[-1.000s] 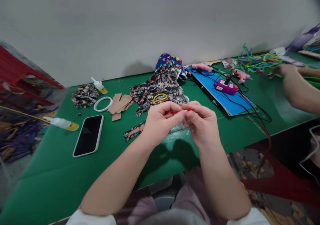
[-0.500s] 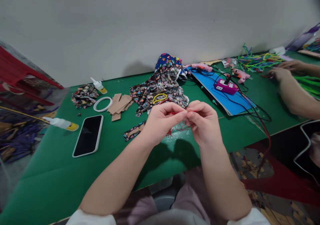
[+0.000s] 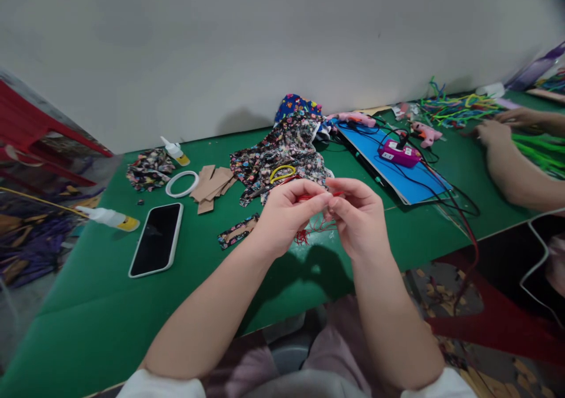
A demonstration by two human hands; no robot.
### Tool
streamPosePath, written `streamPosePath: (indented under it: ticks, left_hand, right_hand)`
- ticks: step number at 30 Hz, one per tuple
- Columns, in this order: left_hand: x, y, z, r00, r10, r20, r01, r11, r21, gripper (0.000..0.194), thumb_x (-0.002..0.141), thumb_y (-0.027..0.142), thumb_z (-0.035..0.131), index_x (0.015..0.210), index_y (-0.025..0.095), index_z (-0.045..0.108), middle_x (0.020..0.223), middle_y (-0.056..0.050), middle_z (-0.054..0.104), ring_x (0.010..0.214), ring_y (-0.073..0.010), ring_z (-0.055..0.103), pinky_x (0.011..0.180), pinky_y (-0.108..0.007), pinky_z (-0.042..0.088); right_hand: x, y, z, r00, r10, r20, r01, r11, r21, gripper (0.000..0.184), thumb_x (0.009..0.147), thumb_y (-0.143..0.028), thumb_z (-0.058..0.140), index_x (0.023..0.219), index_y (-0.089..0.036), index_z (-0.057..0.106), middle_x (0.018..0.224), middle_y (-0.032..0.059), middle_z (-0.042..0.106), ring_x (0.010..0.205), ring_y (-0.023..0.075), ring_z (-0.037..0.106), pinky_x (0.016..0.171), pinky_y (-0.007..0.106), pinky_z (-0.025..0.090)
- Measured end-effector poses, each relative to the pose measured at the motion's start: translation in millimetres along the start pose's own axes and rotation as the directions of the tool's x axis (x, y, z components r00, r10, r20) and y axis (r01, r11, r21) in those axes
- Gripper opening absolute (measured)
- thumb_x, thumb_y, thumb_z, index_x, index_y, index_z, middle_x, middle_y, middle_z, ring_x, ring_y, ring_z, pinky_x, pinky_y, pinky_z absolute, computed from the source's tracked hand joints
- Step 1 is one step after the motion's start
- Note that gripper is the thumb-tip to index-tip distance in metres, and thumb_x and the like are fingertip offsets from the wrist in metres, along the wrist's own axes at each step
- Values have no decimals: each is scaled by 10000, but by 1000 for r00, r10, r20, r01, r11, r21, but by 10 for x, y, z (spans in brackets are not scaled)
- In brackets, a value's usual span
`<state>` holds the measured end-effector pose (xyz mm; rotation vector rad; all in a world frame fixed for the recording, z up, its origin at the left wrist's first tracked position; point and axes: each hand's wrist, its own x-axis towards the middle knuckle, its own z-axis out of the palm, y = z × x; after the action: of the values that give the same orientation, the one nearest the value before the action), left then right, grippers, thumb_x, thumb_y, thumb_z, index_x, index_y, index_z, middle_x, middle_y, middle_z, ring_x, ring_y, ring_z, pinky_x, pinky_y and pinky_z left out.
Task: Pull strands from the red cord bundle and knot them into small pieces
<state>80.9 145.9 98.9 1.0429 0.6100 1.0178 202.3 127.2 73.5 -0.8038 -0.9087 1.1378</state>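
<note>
The left grip point(image 3: 280, 218) and right grip point(image 3: 361, 220) pinch red cord point(image 3: 304, 198), much of it hidden.

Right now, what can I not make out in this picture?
In the head view:
Red strands: pinched part, hidden by left hand and right hand.
Floral strip: right end, hidden by left wrist.
Co-worker's arm: cut off by right edge.
Nearer bottle: any lettering too small.

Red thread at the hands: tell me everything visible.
The red thread looks thin and soft, like string. Part is pinched in the left hand and right hand, which hide much of it. Below, fine strands curl and a tangled bunch shows beside the left hand, over the green table; whether they touch it is unclear.
</note>
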Motion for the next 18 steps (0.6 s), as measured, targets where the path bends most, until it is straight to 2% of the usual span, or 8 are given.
streamPosePath:
  ticks: [5,11,18]
  left_hand:
    - [4,-39,4,997,53,-54,-51,998,44,218,657,311,743,654,154,593,542,39,572,535,-75,582,484,-170,451]
    - [-15,-95,-18,973,194,-126,-157,954,254,162,702,317,705,710,172,632,608,24,633,523,-81,574,480,-194,441]
    - [-21,-92,-32,961,246,-124,-186,911,368,149,719,308,694,704,164,657,636,12,657,540,-84,566,490,-196,429]
  right_hand:
    - [-9,25,17,997,-71,-29,70,997,-32,81,653,-253,748,731,-268,734,793,-9,658,542,74,521,463,222,440]
    - [-21,32,62,995,-86,-54,85,996,-6,75,663,-244,743,722,-290,743,794,-5,656,569,83,525,465,228,421]
    - [-12,19,38,994,-96,-55,95,995,-29,45,660,-247,747,685,-280,729,766,-8,648,552,83,510,449,228,415]
